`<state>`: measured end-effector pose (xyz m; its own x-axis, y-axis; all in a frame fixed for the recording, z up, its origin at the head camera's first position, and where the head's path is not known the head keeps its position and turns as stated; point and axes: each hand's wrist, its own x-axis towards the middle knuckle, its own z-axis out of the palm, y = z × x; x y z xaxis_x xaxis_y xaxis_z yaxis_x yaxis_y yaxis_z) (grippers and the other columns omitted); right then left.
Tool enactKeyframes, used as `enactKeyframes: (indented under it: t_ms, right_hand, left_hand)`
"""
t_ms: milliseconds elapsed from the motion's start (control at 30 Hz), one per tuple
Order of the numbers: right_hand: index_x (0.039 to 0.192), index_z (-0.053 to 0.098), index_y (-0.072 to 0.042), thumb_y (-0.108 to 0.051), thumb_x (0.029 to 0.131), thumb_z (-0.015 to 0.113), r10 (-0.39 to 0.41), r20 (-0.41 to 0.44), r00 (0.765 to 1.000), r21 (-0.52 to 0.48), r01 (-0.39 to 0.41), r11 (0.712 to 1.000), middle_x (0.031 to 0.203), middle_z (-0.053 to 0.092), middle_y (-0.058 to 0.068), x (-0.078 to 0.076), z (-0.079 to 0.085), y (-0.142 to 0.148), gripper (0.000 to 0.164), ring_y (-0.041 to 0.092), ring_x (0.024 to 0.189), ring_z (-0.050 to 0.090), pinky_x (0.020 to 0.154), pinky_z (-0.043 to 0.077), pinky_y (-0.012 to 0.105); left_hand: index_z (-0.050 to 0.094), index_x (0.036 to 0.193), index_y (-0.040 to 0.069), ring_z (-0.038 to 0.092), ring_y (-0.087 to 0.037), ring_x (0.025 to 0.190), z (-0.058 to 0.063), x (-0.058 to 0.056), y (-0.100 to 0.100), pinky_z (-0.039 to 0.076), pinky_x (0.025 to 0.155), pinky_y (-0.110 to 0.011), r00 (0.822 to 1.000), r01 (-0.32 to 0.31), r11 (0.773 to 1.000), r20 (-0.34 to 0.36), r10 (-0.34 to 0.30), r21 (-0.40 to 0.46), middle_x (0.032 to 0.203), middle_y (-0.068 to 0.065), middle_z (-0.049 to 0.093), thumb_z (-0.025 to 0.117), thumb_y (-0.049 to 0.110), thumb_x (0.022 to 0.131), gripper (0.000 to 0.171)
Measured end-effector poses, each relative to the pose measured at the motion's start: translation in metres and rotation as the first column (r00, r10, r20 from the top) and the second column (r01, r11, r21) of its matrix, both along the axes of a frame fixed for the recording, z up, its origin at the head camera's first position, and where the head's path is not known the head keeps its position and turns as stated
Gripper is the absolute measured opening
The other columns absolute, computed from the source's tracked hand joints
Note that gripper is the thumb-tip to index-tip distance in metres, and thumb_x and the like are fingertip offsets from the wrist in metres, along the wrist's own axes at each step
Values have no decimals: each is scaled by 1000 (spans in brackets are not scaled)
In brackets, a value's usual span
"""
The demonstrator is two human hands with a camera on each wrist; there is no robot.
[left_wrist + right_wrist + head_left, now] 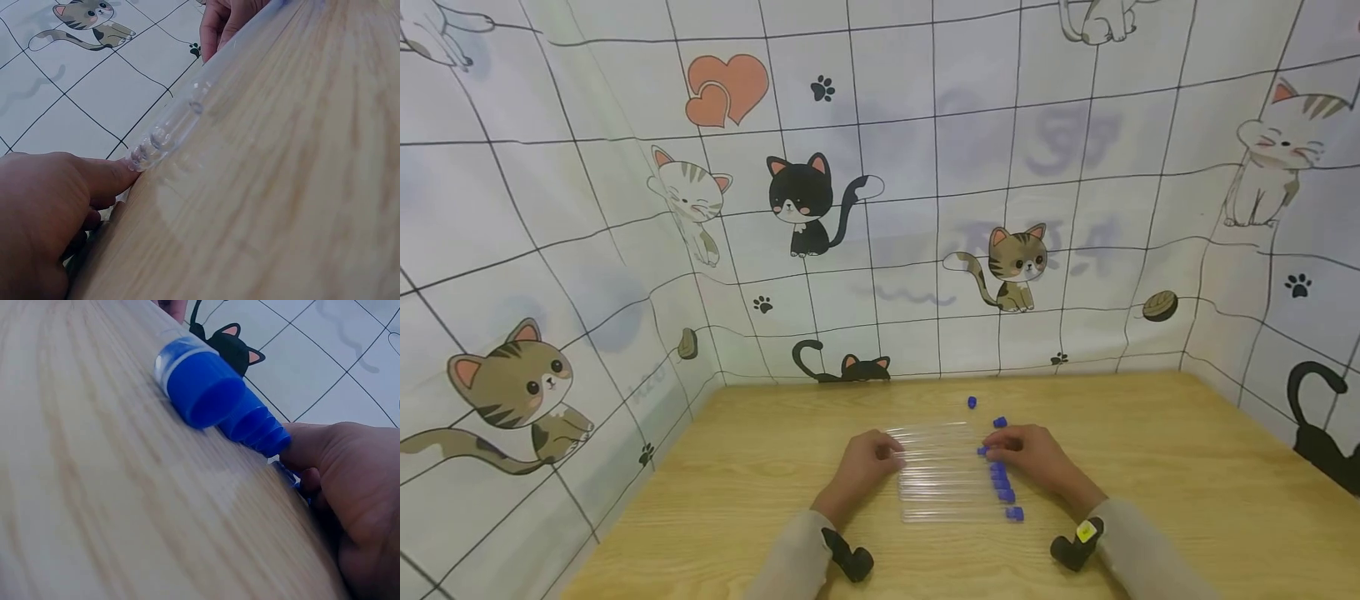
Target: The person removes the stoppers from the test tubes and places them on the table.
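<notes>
A row of clear test tubes [943, 487] lies side by side on the wooden table, with rounded ends to the left. Several tubes nearer the person carry blue caps [1006, 495] on their right ends; one capped end [206, 387] is close in the right wrist view. My left hand [868, 462] pinches the rounded end of a tube farther back, its thumb [109, 178] at the tip. At the tubes' other side, my right hand [1033, 454] pinches a small blue cap [982, 451] between thumb and fingers. Its fingers partly hide that cap.
Two loose blue caps lie beyond the tubes, one small cap [972, 402] farther back and another cap [1000, 422] just behind the right hand. The wooden table [760, 467] meets a white cat-print curtain [910, 333] at the back and sides.
</notes>
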<state>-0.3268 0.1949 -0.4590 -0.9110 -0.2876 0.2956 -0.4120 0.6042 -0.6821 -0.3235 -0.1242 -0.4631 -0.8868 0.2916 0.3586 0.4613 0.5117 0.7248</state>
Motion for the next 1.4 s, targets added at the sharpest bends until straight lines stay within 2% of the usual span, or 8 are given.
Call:
enactKeyframes:
  t_ms: [300, 533, 800, 967, 1200, 1400]
  right_hand:
    - [98, 73, -16, -25, 85, 73, 38, -48, 998, 32, -37, 999, 79, 60, -9, 1, 3, -4, 17, 9, 74, 55, 68, 46, 26]
    - [96, 72, -18, -22, 85, 72, 22, -105, 994, 1, -22, 1000, 85, 63, -10, 6, 1, -4, 12, 10, 78, 58, 69, 48, 27]
    - [102, 71, -15, -25, 89, 69, 12, -77, 997, -74, -18, 997, 89, 64, -7, 10, 2, -5, 16, 13, 77, 59, 67, 48, 27]
    - [104, 70, -14, -26, 88, 69, 28, -49, 998, -109, -33, 993, 89, 65, -5, 10, 1, -5, 20, 13, 77, 61, 67, 48, 27]
    - [102, 71, -17, -27, 85, 73, 12, -50, 999, -93, -16, 996, 88, 66, -7, 8, -1, -4, 20, 13, 77, 59, 66, 47, 27]
    - [102, 71, -21, -29, 84, 74, -6, -40, 999, -97, 2, 995, 88, 66, -9, 8, 2, -4, 20, 14, 77, 59, 67, 47, 27]
  left_hand:
    - [70, 89, 11, 51, -11, 73, -1, -1, -1, 44, 67, -28, 1000, -12, 1000, -28, 12, -6, 77, 6, 56, 75, 13, 82, 8]
    - [70, 90, 13, 50, -11, 70, -1, -3, 1, 43, 63, -27, 998, -14, 1000, -67, 14, 2, 77, 6, 56, 72, 16, 85, 7]
    - [70, 90, 17, 51, -10, 70, -2, -3, 4, 43, 63, -26, 998, -44, 999, -42, 44, 12, 79, 8, 58, 71, 20, 87, 4]
    - [70, 90, 16, 51, -10, 69, -1, -2, 5, 43, 62, -25, 997, -49, 999, -63, 49, 9, 78, 8, 58, 72, 21, 87, 6]
    - [72, 93, 12, 50, -8, 67, -1, -4, 5, 43, 61, -24, 996, -33, 999, -79, 33, 1, 78, 8, 58, 72, 20, 87, 10]
    - [72, 93, 13, 50, -9, 67, 3, -3, 5, 43, 61, -25, 996, -33, 999, -86, 32, -9, 76, 9, 57, 72, 21, 87, 10]
